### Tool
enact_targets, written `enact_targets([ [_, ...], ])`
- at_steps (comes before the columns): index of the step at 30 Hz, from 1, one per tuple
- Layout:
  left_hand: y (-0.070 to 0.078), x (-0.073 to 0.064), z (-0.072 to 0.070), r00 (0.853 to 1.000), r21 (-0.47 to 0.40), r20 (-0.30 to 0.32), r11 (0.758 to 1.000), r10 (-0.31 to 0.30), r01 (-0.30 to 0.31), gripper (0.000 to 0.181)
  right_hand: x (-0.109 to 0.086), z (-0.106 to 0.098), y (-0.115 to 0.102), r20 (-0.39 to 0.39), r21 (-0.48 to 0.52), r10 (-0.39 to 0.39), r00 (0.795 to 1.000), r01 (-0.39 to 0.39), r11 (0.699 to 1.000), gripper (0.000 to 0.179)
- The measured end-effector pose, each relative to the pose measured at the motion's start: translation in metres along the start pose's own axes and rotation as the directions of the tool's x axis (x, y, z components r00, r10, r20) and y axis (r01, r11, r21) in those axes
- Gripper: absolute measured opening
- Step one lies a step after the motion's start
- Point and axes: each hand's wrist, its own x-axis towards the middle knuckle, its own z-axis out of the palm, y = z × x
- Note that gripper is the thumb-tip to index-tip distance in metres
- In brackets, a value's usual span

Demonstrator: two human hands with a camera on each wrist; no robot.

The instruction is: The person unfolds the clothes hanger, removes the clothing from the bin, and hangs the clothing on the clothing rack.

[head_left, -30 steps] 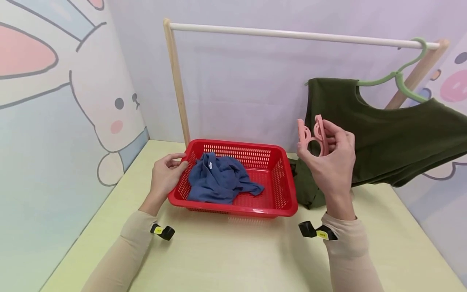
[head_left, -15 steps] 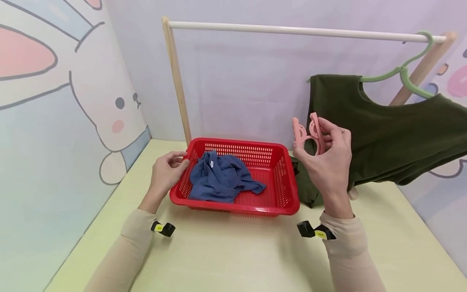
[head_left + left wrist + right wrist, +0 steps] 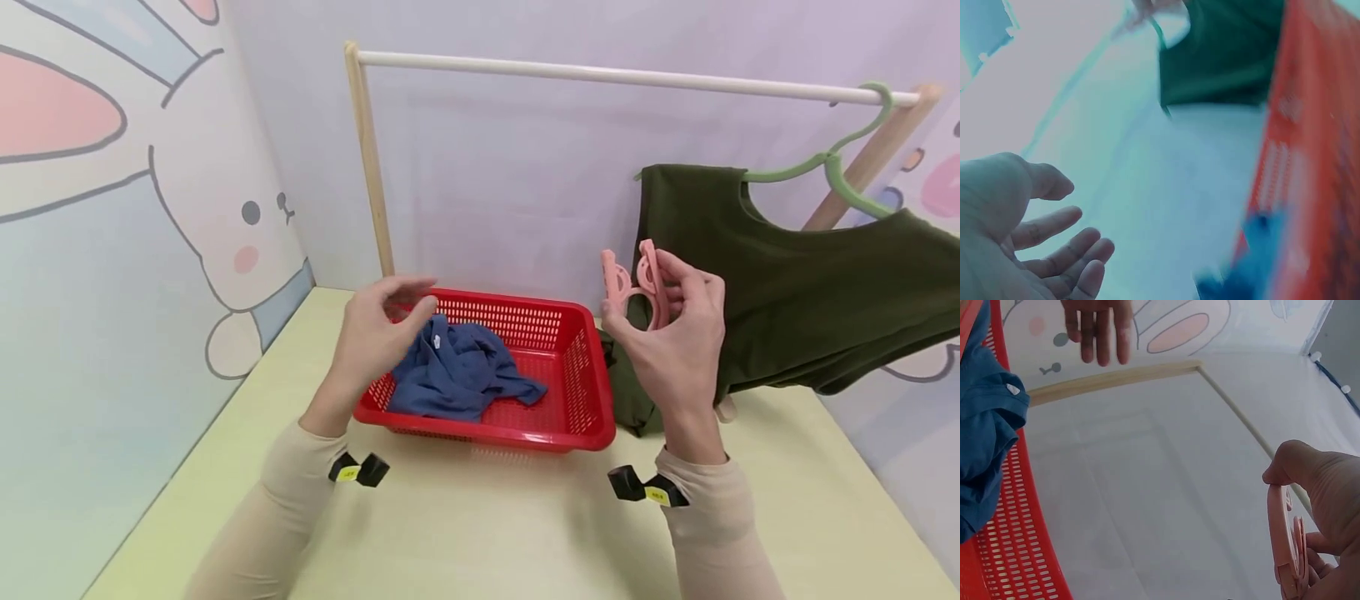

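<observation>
My right hand (image 3: 678, 342) holds up a large pink plastic clip (image 3: 657, 283) with a round opening, pinched between thumb and fingers in front of a dark green garment (image 3: 780, 292). The right wrist view has the same clip (image 3: 1282, 534) edge-on beneath the thumb. Over the left end of a red perforated basket (image 3: 525, 433), my left hand (image 3: 378, 337) hovers with nothing in it, its fingers loosely bent; the left wrist view confirms the parted fingers. A crumpled blue cloth garment (image 3: 457, 367) with a small white tag lies inside the basket's left part, partly covered by that hand.
Behind the basket stands a wooden-legged rack with a white rail (image 3: 600, 73). A green hanger (image 3: 855, 187) hooks over the rail's right end, carrying the dark green garment. More dark green cloth (image 3: 637, 400) lies on the pale yellow table (image 3: 480, 517), right of the basket.
My left hand has let go of the basket's left rim and moved up and right over it. The right hand has shifted slightly left, still holding the clip.
</observation>
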Motion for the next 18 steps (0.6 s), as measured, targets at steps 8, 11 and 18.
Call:
enact_targets([
  [8,0.055,0.015,0.030,0.990,-0.165,0.057,0.979,0.127,-0.116,0.031,-0.005,0.005,-0.002,0.011,0.017,-0.036,0.999,0.035,0.999,0.077],
  [11,0.063,0.018,0.040,0.985,-0.191,0.069,0.971,0.159,-0.143,0.030,-0.007,0.006,-0.004,0.015,0.024,-0.049,0.999,0.049,0.999,0.078],
  [18,0.065,0.016,0.057,0.981,-0.240,0.083,0.959,0.174,-0.150,0.029,-0.010,0.009,-0.008,0.043,0.017,-0.097,0.994,0.096,0.995,0.079],
])
